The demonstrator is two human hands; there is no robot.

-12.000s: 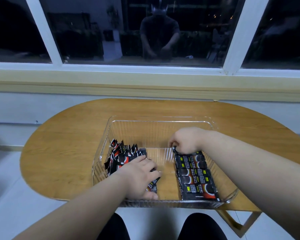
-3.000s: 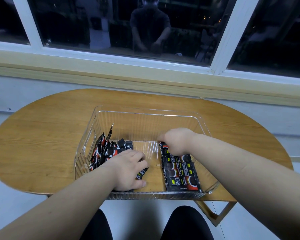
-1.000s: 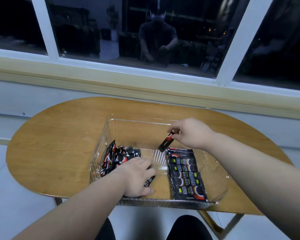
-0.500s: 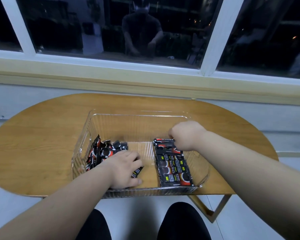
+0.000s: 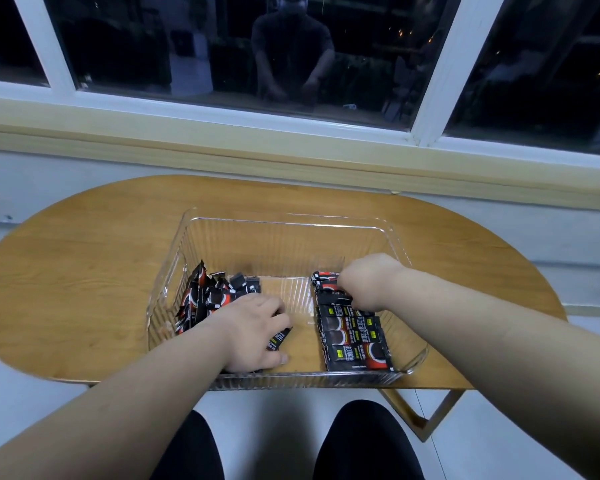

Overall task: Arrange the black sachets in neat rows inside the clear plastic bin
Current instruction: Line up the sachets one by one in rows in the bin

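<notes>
Right hand point(image 5: 364, 282), fingers hidden and grip indeterminable, over sachet row point(image 5: 355, 341), long axes 9–3 o'clock; left hand point(image 5: 250, 334) curls fingers round one sachet point(image 5: 278, 339).

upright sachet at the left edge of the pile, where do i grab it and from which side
Take the upright sachet by its raised top end, grip across the flat faces, likely from above. It pokes above the loose pile beside the clear plastic bin's left wall; its lower end is buried.
</notes>
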